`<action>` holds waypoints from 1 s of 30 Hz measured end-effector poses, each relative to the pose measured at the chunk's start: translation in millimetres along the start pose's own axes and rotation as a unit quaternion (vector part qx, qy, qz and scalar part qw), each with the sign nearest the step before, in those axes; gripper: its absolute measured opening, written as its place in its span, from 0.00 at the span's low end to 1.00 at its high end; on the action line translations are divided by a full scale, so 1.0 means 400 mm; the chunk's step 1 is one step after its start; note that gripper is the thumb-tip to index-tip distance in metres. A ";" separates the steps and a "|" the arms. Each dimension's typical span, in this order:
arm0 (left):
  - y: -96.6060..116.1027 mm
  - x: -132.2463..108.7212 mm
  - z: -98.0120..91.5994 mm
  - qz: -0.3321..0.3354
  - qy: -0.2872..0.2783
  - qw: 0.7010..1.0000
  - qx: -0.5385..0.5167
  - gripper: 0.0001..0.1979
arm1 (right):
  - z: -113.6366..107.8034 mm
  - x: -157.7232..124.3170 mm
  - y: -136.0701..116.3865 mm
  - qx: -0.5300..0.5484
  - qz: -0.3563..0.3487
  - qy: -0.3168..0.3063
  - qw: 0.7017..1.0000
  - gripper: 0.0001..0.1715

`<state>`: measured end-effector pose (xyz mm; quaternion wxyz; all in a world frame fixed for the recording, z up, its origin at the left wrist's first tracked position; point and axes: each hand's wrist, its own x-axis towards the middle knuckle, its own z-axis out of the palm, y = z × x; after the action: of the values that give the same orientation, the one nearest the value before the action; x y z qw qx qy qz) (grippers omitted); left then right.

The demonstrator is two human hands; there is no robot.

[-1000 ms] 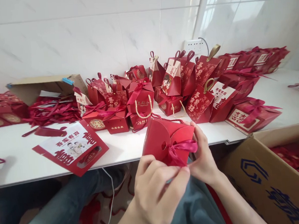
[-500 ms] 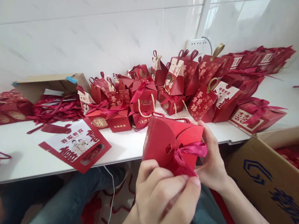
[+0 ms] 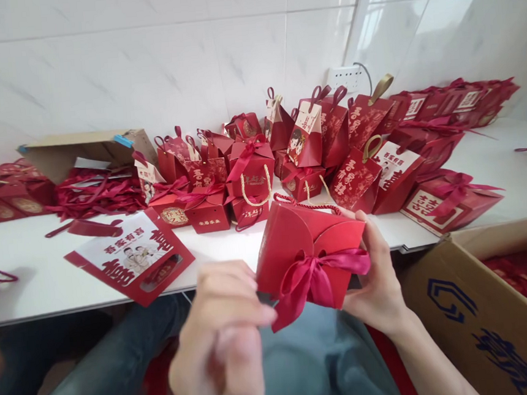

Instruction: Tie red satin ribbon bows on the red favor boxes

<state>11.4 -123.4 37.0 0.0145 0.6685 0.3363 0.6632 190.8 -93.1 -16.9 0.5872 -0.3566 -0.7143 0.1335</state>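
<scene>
My right hand (image 3: 375, 277) grips a red folded gift box (image 3: 295, 244) by its right side, thumb on top, holding it in the air over my lap. A dark pink ribbon (image 3: 314, 278) is tied through the box's front flaps and hangs loose toward the lower left. My left hand (image 3: 221, 342) is a little blurred, fingers curled, just left of the box, with its fingertips by the ribbon's tail; whether it pinches the ribbon is unclear.
A white table (image 3: 43, 272) carries several red gift boxes and bags (image 3: 252, 168), a flat red card (image 3: 133, 258), loose ribbons (image 3: 97, 196) and an open brown carton (image 3: 79, 149). A cardboard box (image 3: 486, 313) of red items stands at my right. Another person's jeans-clad legs (image 3: 98, 365) show at left.
My left hand has pulled down and to the left, away from the box front, drawing the ribbon out. The box has risen slightly and the bow now shows fully.
</scene>
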 end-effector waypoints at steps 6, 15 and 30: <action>-0.026 0.040 -0.017 -0.049 -0.144 0.986 0.064 0.07 | 0.004 0.003 -0.001 0.019 -0.011 -0.010 1.000 0.60; -0.019 0.019 0.009 -0.012 -0.159 0.977 0.143 0.08 | 0.006 0.005 0.001 0.013 -0.009 -0.005 1.000 0.60; -0.015 0.022 0.013 0.026 -0.159 0.975 0.156 0.06 | 0.007 0.001 0.005 0.029 0.005 -0.004 1.000 0.60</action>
<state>12.4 -112.2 41.4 -0.0535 0.7678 0.4114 0.4883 188.7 -90.7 -18.4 0.5939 -0.3424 -0.7107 0.1579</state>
